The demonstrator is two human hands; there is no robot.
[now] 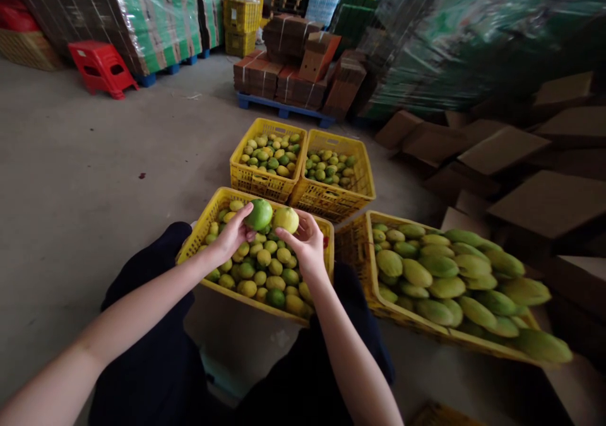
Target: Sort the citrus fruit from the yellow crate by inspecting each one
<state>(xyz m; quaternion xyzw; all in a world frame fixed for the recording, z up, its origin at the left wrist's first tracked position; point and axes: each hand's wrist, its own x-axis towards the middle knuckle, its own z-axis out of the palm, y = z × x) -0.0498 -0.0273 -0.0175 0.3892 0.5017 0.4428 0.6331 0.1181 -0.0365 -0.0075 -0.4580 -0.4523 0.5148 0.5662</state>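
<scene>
My left hand (235, 233) is closed around a green lemon (259, 214). Just beside it, my right hand (307, 244) grips a yellow lemon (286, 221) between thumb and fingers. Both fruits are held up side by side, slightly apart, above a yellow plastic crate (199, 230) between my knees. Many loose lemons (264, 259), yellow to green, fill that crate. My right fingers are partly hidden behind the yellow fruit.
Two more yellow crates (265, 183) of lemons stand beyond mine. At the right, a fuller crate (372, 243) is heaped with lemons. Loose cardboard boxes (502, 148) pile up there. A red stool (101, 66), a blue pallet (284, 109) of flattened cartons and wrapped stacks stand farther back.
</scene>
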